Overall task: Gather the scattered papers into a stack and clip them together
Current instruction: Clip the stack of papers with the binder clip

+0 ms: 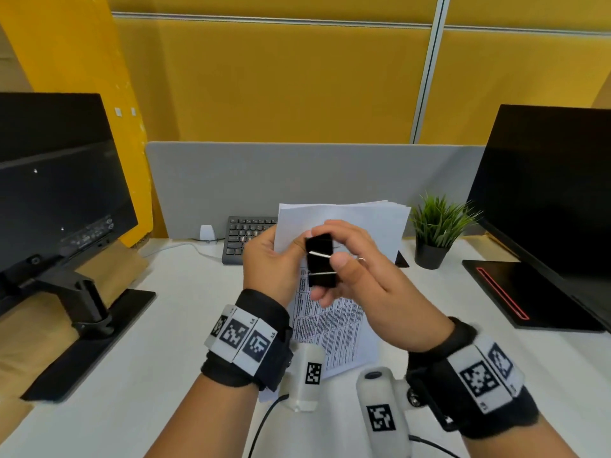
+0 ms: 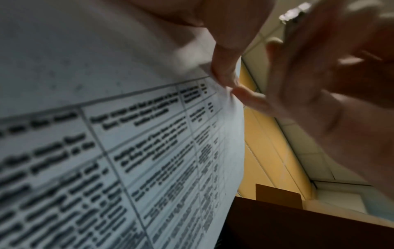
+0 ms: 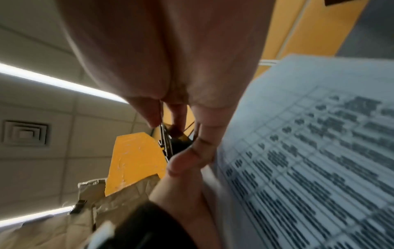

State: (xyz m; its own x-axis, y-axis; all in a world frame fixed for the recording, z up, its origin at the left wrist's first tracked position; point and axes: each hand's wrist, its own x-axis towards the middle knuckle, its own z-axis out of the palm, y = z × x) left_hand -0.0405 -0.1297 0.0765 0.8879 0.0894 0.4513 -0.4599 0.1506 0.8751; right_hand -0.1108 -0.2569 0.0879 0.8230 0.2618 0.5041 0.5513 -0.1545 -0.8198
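Observation:
I hold the stack of papers (image 1: 347,226) upright above the white desk (image 1: 158,325); its lower part carries a printed table. My left hand (image 1: 281,256) pinches the stack's left edge, and the left wrist view shows its fingertips (image 2: 224,72) on the printed sheet (image 2: 127,151). A black binder clip (image 1: 320,262) with silver wire handles is at that same edge, gripped by my right hand (image 1: 357,269) between thumb and fingers. The right wrist view shows the clip's wire (image 3: 164,141), the left thumb (image 3: 189,158) and the paper (image 3: 309,151). Whether the clip bites the paper is hidden.
A dark monitor (image 1: 56,180) on a black base stands at the left and another monitor (image 1: 545,193) at the right. A keyboard (image 1: 244,236) and a small potted plant (image 1: 436,233) sit at the back, in front of a grey divider (image 1: 297,180).

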